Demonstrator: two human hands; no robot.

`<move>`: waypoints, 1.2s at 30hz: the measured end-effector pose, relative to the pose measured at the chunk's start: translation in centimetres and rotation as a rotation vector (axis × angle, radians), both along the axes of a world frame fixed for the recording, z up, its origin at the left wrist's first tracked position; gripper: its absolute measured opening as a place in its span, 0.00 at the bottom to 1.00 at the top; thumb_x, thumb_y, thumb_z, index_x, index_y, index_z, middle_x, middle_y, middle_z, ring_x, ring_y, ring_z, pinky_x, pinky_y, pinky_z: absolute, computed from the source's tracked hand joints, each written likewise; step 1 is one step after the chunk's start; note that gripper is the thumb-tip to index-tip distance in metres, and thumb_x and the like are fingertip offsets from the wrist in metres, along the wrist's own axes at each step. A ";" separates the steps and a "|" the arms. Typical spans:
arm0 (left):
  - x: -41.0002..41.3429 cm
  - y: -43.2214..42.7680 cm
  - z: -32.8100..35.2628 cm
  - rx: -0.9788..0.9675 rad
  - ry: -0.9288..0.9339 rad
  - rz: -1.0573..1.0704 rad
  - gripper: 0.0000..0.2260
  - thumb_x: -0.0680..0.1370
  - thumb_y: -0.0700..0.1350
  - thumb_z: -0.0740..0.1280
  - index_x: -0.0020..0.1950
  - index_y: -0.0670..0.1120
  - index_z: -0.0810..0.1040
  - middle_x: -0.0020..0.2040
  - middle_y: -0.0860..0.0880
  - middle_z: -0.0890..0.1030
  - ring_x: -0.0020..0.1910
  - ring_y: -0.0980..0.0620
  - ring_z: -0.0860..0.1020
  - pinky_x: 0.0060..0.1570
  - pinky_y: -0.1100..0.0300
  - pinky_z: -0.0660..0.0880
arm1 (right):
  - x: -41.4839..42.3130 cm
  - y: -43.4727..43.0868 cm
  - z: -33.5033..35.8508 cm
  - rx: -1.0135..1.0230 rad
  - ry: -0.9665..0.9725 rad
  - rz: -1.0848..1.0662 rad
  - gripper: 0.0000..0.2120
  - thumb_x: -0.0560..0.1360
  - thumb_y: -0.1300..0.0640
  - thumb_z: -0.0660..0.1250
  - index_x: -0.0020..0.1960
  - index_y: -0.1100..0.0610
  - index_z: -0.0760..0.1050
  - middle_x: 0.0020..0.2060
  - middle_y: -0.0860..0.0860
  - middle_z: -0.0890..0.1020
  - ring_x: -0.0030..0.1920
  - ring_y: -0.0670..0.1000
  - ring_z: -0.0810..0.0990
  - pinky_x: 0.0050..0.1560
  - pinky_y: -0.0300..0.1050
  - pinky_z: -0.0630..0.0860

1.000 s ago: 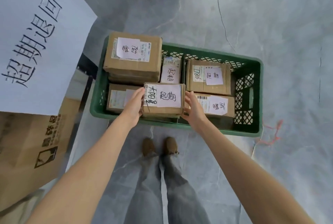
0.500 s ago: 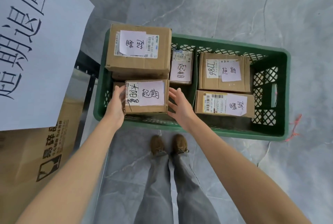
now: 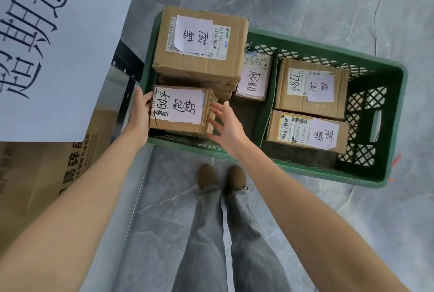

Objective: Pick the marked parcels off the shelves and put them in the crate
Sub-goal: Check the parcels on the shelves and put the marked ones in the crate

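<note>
Five brown cardboard parcels sit in the green plastic crate [image 3: 305, 169], its walls a diamond lattice. The biggest box [image 3: 199, 66] is stacked high in the crate's far-left corner. In the near-left corner is the small parcel [image 3: 178, 126], with a white paper label [image 3: 185, 106] on top. The left hand [image 3: 139, 115] grips its left end. The right hand [image 3: 226, 125], fingers spread and loose, hovers just beside its right end.

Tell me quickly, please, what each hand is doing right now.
Left hand: holds the left end of the near-left parcel in the green crate.
Right hand: open, fingers spread beside that parcel's right end, holding nothing.
</note>
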State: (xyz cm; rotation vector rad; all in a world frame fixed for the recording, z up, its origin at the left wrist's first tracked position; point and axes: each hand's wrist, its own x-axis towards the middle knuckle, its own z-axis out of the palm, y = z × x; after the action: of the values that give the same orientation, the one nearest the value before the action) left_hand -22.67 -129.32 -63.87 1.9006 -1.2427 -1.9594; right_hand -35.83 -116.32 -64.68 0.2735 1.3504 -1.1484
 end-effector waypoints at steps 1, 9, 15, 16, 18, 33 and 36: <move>0.0 0.0 0.0 -0.009 -0.001 -0.016 0.27 0.82 0.59 0.40 0.74 0.49 0.63 0.66 0.47 0.74 0.64 0.48 0.72 0.56 0.56 0.69 | 0.0 0.0 -0.1 0.004 0.003 0.005 0.22 0.82 0.44 0.48 0.71 0.51 0.66 0.75 0.50 0.63 0.74 0.54 0.61 0.71 0.59 0.59; -1.0 0.8 1.5 -0.164 -0.088 -0.089 0.17 0.82 0.54 0.44 0.50 0.50 0.70 0.46 0.49 0.78 0.48 0.49 0.78 0.48 0.56 0.74 | 0.0 -0.4 1.8 0.068 0.121 0.139 0.27 0.81 0.41 0.46 0.77 0.52 0.57 0.76 0.51 0.58 0.76 0.54 0.56 0.73 0.58 0.56; -2.1 3.0 5.9 -0.608 -0.523 -0.697 0.22 0.82 0.52 0.48 0.72 0.43 0.64 0.72 0.42 0.66 0.73 0.43 0.61 0.70 0.49 0.58 | -0.7 -1.7 8.3 0.027 0.700 0.549 0.25 0.83 0.49 0.46 0.76 0.59 0.55 0.76 0.54 0.57 0.76 0.52 0.53 0.74 0.46 0.50; -2.5 3.2 7.0 -0.636 -0.569 -0.791 0.23 0.82 0.53 0.48 0.75 0.45 0.59 0.76 0.43 0.59 0.76 0.44 0.54 0.73 0.49 0.53 | -1.0 -2.0 9.5 0.015 0.831 0.656 0.24 0.83 0.50 0.46 0.76 0.60 0.57 0.77 0.55 0.56 0.77 0.53 0.51 0.75 0.47 0.48; -3.4 3.3 9.9 -0.678 -0.630 -0.876 0.23 0.83 0.51 0.49 0.77 0.47 0.53 0.78 0.44 0.52 0.77 0.44 0.47 0.75 0.47 0.49 | -1.9 -2.5 11.9 0.013 1.065 0.868 0.24 0.83 0.51 0.44 0.76 0.60 0.56 0.77 0.56 0.53 0.77 0.54 0.46 0.76 0.51 0.44; -9.3 -0.5 32.6 -1.135 -0.667 -0.947 0.23 0.83 0.52 0.45 0.78 0.52 0.48 0.79 0.50 0.44 0.77 0.45 0.42 0.73 0.44 0.44 | -9.0 -4.5 34.2 0.220 1.667 1.150 0.30 0.79 0.36 0.42 0.78 0.46 0.43 0.77 0.48 0.39 0.76 0.55 0.34 0.75 0.58 0.38; -8.4 -0.9 34.4 -1.128 -0.694 -0.951 0.23 0.83 0.52 0.45 0.78 0.52 0.47 0.78 0.50 0.43 0.77 0.45 0.41 0.73 0.43 0.43 | -9.0 -4.2 35.8 0.216 1.691 1.155 0.31 0.79 0.36 0.41 0.78 0.46 0.42 0.77 0.48 0.39 0.76 0.56 0.34 0.74 0.58 0.38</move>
State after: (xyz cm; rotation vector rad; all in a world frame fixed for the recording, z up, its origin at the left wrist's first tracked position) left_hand -31.06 -130.27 -29.43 1.3652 -2.9030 -0.2360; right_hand -44.86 -120.52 -28.91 -1.4967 2.4441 0.0324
